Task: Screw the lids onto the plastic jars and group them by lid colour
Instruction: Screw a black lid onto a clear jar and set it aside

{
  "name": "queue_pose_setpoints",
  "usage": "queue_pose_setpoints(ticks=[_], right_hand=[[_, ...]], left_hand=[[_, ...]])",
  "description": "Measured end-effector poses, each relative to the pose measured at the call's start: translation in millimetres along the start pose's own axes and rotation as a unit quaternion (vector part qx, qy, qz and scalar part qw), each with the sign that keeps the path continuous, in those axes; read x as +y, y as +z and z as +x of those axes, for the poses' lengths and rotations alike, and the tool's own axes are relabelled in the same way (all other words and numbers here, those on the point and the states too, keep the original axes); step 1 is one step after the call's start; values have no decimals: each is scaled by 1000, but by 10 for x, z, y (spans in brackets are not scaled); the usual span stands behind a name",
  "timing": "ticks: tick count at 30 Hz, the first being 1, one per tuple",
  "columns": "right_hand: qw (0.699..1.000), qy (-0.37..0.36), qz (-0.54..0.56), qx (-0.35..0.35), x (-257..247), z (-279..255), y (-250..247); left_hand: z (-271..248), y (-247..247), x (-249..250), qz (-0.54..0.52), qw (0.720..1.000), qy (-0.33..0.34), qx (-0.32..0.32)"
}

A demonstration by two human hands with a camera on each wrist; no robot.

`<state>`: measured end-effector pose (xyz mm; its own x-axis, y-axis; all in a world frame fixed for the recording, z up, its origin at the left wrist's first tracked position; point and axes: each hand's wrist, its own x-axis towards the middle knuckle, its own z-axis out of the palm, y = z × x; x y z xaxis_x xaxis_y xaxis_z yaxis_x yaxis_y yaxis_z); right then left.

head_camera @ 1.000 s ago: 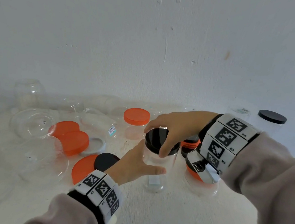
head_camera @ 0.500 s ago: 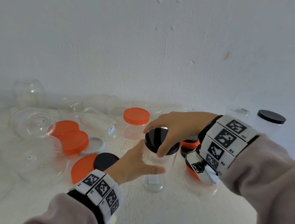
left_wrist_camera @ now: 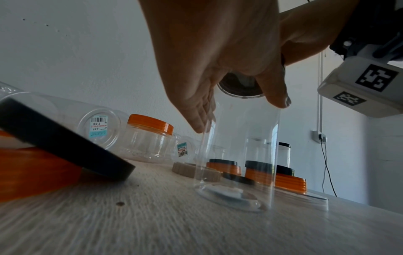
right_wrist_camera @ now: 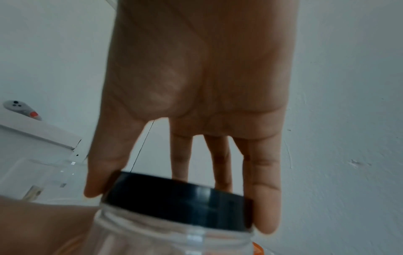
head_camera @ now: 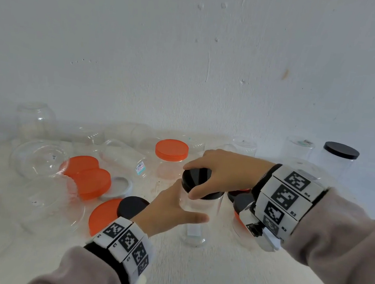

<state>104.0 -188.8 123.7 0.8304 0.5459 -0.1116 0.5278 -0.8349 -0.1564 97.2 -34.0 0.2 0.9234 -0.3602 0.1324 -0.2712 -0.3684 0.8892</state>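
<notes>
- The black lid [head_camera: 200, 183] is sitting on the mouth of the clear jar [head_camera: 196, 218], which is standing upright on the table [head_camera: 212, 274], and the right hand [head_camera: 223, 172] is coming down on it from above with thumb and fingers [right_wrist_camera: 261, 203] curled round its rim, grasping it
- The left hand [head_camera: 169, 208] is wrapping the jar's wall just under those fingers, thumb on the near side, gripping it so that it cannot spin
- In the right wrist view the lid [right_wrist_camera: 176, 201] is looking slightly tilted on the neck, with bare thread showing below it, so it is probably not yet screwed home
- To do this turn well I would be keeping the lid level, pressing lightly and backing off if it is binding, since thin plastic threads are likely to cross
- The jar's wall is thin and likely to flex, so the lower grip should be firm, not crushing
- Beyond the left fingers, a jar lying on its side [left_wrist_camera: 96, 127] is showing a bottom sticker reading "2.00" with a barcode; the rest is too small to read
- Just past it an orange-lidded jar [left_wrist_camera: 148, 136] is standing, and a second small sticker [left_wrist_camera: 182, 149] beside it is also reading "2.00"
- Past the right wrist a black-lidded jar [head_camera: 337, 160] is standing near the wall [head_camera: 193, 48]
- The bands on both wrists are carrying square black-and-white codes with small tags such as "R3" and "R4"
</notes>
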Motion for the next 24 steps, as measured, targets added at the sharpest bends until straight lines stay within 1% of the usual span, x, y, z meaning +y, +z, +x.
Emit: queue_pose_setpoints(ticks=[4, 8, 13, 16, 20, 24], right_hand=[[1000, -1, 6, 31, 6, -25, 79], [997, 5, 31, 76, 0, -57, 217], [994, 60, 7, 93, -43, -70, 379], [991, 63, -24, 113, -71, -93, 448], [990, 62, -34, 124, -66, -121, 525], [991, 48, -14, 121, 8, -135, 558]], left_hand=[[5, 9, -8, -4, 1000, -5, 4], [4, 10, -4, -9, 1000, -5, -1], [3, 7, -10, -12, 1000, -7, -12], [9, 12, -5, -12, 1000, -9, -14], [20, 18, -18, -11, 1000, -19, -13], [46, 3, 16, 21, 999, -15, -26]])
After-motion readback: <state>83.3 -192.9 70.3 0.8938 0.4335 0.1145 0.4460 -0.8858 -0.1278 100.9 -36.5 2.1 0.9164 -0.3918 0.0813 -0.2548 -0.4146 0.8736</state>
